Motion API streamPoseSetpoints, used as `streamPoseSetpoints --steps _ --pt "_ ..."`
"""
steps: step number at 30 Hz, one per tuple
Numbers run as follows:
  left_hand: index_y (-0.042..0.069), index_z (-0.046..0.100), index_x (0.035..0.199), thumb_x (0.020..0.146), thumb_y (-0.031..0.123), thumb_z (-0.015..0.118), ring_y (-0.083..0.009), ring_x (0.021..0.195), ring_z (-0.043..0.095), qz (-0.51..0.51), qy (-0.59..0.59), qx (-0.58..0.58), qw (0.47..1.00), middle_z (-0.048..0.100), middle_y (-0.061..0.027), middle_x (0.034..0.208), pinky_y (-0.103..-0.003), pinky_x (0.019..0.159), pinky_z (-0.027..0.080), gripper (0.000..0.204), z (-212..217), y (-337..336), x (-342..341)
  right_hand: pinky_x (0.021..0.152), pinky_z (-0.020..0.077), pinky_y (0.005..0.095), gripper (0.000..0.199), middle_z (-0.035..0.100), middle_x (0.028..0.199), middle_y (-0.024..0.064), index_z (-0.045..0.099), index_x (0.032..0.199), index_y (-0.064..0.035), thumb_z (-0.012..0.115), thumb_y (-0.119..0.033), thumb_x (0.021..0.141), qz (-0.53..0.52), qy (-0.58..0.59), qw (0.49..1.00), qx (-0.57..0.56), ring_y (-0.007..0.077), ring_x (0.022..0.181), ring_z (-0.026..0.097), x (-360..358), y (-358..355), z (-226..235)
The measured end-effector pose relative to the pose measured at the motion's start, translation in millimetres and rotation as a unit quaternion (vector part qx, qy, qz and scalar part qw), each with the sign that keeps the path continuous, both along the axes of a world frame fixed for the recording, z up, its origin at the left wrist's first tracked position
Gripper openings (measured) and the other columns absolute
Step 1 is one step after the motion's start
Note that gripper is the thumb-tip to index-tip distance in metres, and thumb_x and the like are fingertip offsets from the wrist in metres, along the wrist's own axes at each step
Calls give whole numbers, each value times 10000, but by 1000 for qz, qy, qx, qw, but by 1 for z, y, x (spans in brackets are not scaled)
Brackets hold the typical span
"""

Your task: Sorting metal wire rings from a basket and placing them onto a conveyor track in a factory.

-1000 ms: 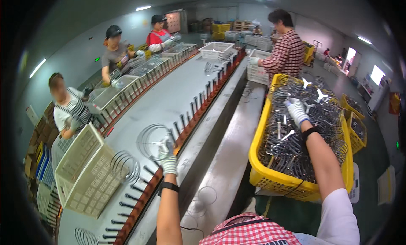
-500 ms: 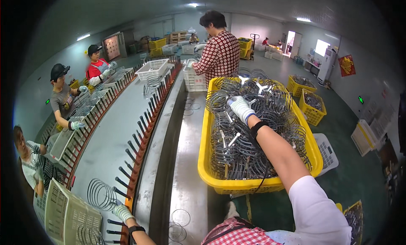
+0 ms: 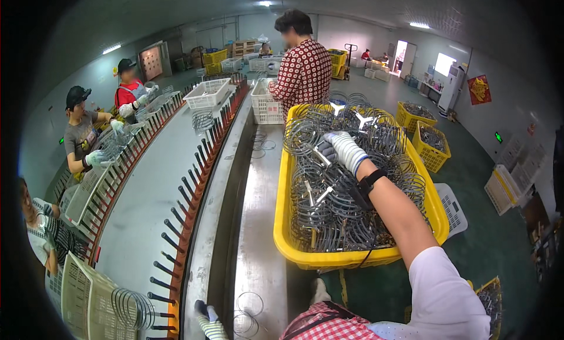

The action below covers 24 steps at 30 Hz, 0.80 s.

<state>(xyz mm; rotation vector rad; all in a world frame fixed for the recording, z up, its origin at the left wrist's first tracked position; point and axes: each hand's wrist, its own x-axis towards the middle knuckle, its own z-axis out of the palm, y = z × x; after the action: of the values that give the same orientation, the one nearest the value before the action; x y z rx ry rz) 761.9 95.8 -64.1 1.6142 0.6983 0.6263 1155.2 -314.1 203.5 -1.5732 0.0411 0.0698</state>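
Note:
My right hand [image 3: 345,151], in a striped glove with grey fingertips, reaches into a large yellow basket [image 3: 279,234]. Its fingers are curled onto a silver metal piece [image 3: 322,157] among dark wire coils [image 3: 314,208] heaped in the basket. White Y-shaped pieces [image 3: 365,120] lie on top of the heap. At the lower edge my left hand [image 3: 210,322] shows only in part, over the metal bench edge. Its dark fingertips are apart, with nothing seen in them. A loose wire coil [image 3: 132,309] hangs by the nearest dark pegs, left of that hand.
A curved row of dark pegs [image 3: 187,193] lines the grey conveyor table [image 3: 141,205]. Loose rings [image 3: 249,307] lie on the steel ledge. A white crate [image 3: 103,305] stands at lower left. A person in a patterned top [image 3: 305,76] works ahead; others [image 3: 88,134] sit across the table.
My left hand has let go of the wire coil and moved right and down, toward the lower edge. The coil now sits at the near pegs. My right hand has shifted slightly within the heap.

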Motion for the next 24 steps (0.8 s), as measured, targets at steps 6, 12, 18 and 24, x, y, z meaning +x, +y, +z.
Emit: streamPoseSetpoints --steps 6,12,18,24 --pt "12 525 1134 900 87 521 -153 864 574 -140 -74 -165 974 603 -87 989 -277 809 475 246 82 -47 20 485 481 238 161 594 696 42 594 916 -14 527 -160 901 110 49 978 173 124 545 544 -58 12 17" --pt "-8 458 1260 872 10 494 -228 1088 539 -257 -144 -91 951 549 -154 1194 -352 932 440 390 169 -72 43 369 389 234 246 562 559 17 626 873 -109 564 -348 872 281 175 923 197 135 427 527 -197 63 33" --pt "9 421 1293 903 45 487 -223 1118 520 -267 -272 -16 924 523 -138 1231 -374 972 410 397 220 -106 60 384 274 227 242 493 556 22 583 963 -71 539 -297 890 292 344 805 387 138 449 411 -259 74 -47" --pt "-13 376 1302 918 230 529 -216 1018 574 -434 -71 -241 865 534 -132 1169 -332 873 472 479 192 -115 35 551 481 238 256 615 740 20 591 982 -87 608 -320 877 147 114 933 309 117 619 585 -291 101 -54"
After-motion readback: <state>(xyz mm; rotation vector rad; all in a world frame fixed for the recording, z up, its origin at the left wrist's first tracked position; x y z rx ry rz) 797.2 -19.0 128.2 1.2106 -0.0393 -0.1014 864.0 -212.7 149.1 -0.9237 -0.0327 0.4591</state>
